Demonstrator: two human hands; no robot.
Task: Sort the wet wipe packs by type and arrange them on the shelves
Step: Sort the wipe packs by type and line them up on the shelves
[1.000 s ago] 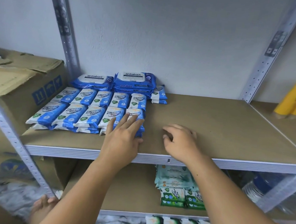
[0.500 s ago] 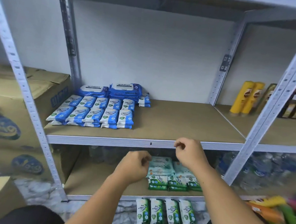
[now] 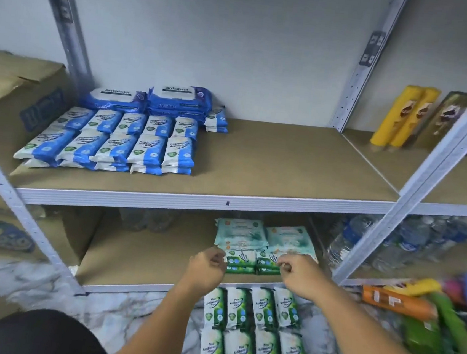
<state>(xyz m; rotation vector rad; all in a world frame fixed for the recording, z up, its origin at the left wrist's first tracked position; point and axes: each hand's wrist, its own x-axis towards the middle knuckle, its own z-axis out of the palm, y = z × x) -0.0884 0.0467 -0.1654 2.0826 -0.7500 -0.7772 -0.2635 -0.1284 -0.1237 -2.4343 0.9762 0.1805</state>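
Two rows of blue wipe packs (image 3: 120, 142) are lying on the upper shelf (image 3: 285, 168), left side, with bigger blue packs (image 3: 151, 99) stacked behind. Small green packs (image 3: 242, 261) are sitting on the lower shelf (image 3: 145, 260), and tall green packs (image 3: 252, 311) are lying on the floor (image 3: 126, 309). We're hovering our left hand (image 3: 208, 266) and right hand (image 3: 300, 273) just before the small ones, fingers curled, gripping nothing. Water bottles (image 3: 392, 245) are crowding the right.

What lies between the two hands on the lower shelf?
In the head view, small green wipe packs, stacked side by side, lie between the left hand and the right hand on the lower shelf.
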